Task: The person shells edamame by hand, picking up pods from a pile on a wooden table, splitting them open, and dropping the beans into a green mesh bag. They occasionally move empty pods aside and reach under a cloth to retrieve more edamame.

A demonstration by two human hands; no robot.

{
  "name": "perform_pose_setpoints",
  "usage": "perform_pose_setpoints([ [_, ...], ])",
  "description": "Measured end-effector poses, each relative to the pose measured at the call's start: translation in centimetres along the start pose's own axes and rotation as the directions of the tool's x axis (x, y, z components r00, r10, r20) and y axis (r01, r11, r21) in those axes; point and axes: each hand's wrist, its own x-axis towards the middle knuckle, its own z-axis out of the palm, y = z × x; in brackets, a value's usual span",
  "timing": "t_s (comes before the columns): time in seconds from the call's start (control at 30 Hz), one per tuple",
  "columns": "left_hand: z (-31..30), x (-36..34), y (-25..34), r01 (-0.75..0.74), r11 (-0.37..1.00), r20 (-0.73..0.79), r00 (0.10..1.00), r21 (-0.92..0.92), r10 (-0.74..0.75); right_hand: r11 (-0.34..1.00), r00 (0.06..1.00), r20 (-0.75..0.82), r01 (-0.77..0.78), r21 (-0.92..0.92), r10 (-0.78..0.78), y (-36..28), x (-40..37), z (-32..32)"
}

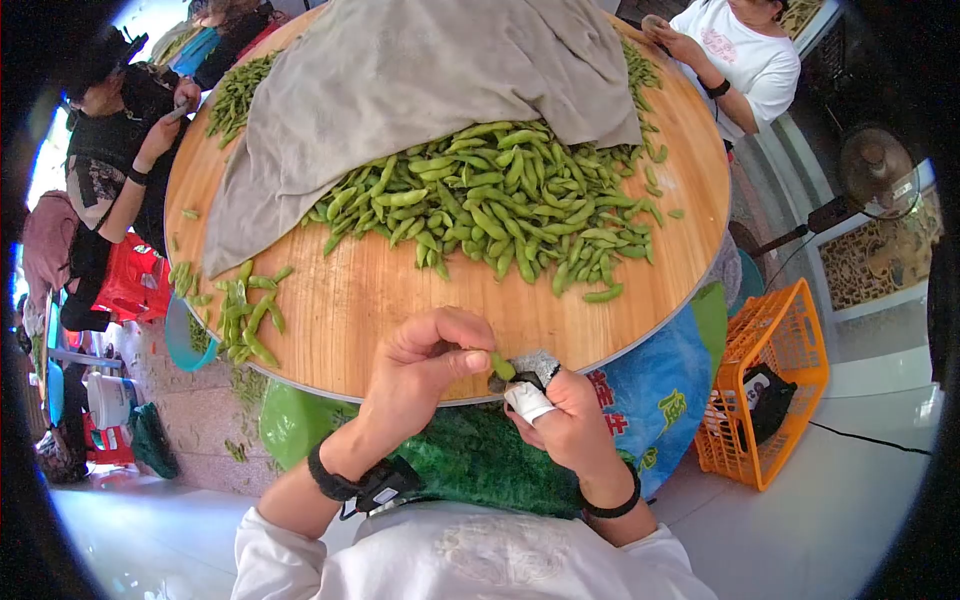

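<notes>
Near the front edge of the round wooden table (340, 310), my left hand (430, 358) pinches a green pod (503, 367) between thumb and fingers. Close beside it, my right hand (568, 412) is closed around a small dark tool (522, 380) that meets the pod; its exact shape is hard to make out. White wrapping (528, 401) covers one of the right hand's fingers. Beyond both hands lies a large heap of green pods (500, 200), partly under a grey cloth (420, 90). A smaller group of pods (250, 320) is at the table's left edge.
A person in dark clothes (110, 150) is at the left, and a person in a white shirt (750, 60) at the upper right. An orange crate (745, 440) stands right of the table, below a fan (875, 175). A teal basin (185, 335) is at the left.
</notes>
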Motion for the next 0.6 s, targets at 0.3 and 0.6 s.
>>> perform_pose_setpoints([
  [0.3, 1.4, 0.3, 0.5, 0.209, 0.976, -0.072, 0.974, -0.058, -0.213, 0.690, 0.825, -0.155, 0.334, -0.641, -0.544, 0.3, 0.4, 1.1],
  [0.6, 2.0, -0.3, 0.6, 0.249, 0.946, -0.018, 0.968, 0.210, -0.251, 0.817, 0.890, -0.191, 0.271, -0.509, -0.414, -0.6, -0.4, 0.0],
])
